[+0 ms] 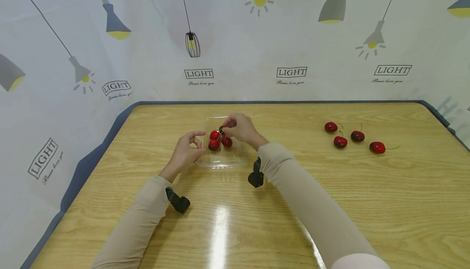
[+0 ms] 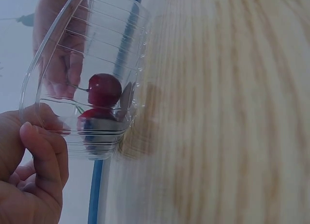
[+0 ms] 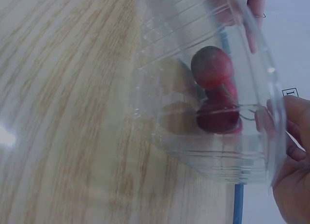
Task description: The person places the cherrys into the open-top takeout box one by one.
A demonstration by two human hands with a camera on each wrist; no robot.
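Note:
A clear plastic container [image 1: 220, 164] stands on the table with several red cherries [image 1: 213, 144] inside it. At its left side, my left hand [image 1: 185, 151] pinches the rim between thumb and finger; in the left wrist view a fingertip shows through the plastic. My right hand [image 1: 240, 129] reaches over the far right part of the container, its fingertips together at a cherry stem. A dark cherry [image 1: 221, 130] sits right at those fingertips, partly hidden by them. Through the wall in the right wrist view, a thin stem runs from a cherry [image 3: 218, 116] toward the right fingers.
Several loose cherries [image 1: 340, 142] with stems lie on the wooden table [image 1: 216, 228] to the right. Behind the table's dark edge hangs a white cloth [image 1: 235, 49] printed with lamps. Each wrist carries a black camera [image 1: 256, 178].

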